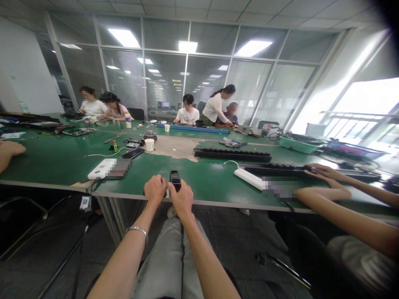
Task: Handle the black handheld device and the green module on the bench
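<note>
Small black device (175,179), a slim dark block with a ridged top, sits at the near edge of the green table (56,160), at twelve o'clock from me and pinched between my two hands. My left hand (155,189) is curled into a loose fist at its nine o'clock side, knuckles up; whether those fingers truly grip it I cannot tell. My right hand (181,198) wraps it from five o'clock, fingers folded shut around its lower end. To handle it well, I judge I should keep both wrists braced on the table edge and press evenly, so the block does not slip off the lip. At ten o'clock lies a white power bank (102,168), and beyond it a white paper cup (149,144). At two o'clock a white power strip (249,178) lies beside a long black strip (232,155). At three o'clock a neighbour's bare arms (330,195) rest on the table. A worn tan patch (176,147) shows in the mat at twelve o'clock. Other people (204,109) sit along the far side, before glass partitions, under ceiling light panels (252,47); bright windows stand at two o'clock.
</note>
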`<action>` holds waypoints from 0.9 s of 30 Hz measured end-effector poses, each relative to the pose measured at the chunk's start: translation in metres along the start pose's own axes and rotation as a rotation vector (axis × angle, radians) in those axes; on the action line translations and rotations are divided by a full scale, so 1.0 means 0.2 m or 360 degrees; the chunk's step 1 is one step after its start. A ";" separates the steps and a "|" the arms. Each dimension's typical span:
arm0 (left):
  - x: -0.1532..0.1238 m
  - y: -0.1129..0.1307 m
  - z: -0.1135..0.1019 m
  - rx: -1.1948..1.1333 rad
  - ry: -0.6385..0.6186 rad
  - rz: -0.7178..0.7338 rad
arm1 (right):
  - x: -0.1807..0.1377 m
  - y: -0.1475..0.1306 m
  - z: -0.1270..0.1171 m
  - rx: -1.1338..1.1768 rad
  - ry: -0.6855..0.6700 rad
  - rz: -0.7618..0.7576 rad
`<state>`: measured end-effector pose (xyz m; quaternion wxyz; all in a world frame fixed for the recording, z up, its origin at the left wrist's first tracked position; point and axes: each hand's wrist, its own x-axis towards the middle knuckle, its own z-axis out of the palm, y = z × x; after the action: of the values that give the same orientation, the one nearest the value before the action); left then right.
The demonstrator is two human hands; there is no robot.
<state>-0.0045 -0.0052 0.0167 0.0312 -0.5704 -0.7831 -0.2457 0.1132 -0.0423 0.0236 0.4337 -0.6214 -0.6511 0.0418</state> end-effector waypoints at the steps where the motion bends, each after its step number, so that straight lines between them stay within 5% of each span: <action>1: 0.00 0.00 0.00 -0.0002 0.0003 0.0000 | 0.01 -0.01 -0.01 0.0019 0.0012 -0.0011; 7: -0.01 0.01 0.00 0.0018 0.0043 -0.0010 | 0.12 -0.08 -0.14 0.0166 0.0117 -0.0036; 12: -0.01 0.01 0.00 0.0015 0.0036 -0.0012 | 0.17 0.05 -0.23 0.0267 0.0174 -0.0007; 19: -0.01 0.01 0.00 -0.0018 0.0035 -0.0013 | 0.10 0.34 -0.19 0.0002 0.0104 0.0132; 27: -0.02 0.01 0.00 -0.0008 0.0051 -0.0009 | 0.05 0.41 -0.14 -0.0120 0.0114 0.0002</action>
<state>-0.0015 -0.0071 0.0155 0.0416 -0.5643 -0.7835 -0.2568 0.1952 -0.0294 -0.0023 0.4330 -0.6388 -0.6359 -0.0050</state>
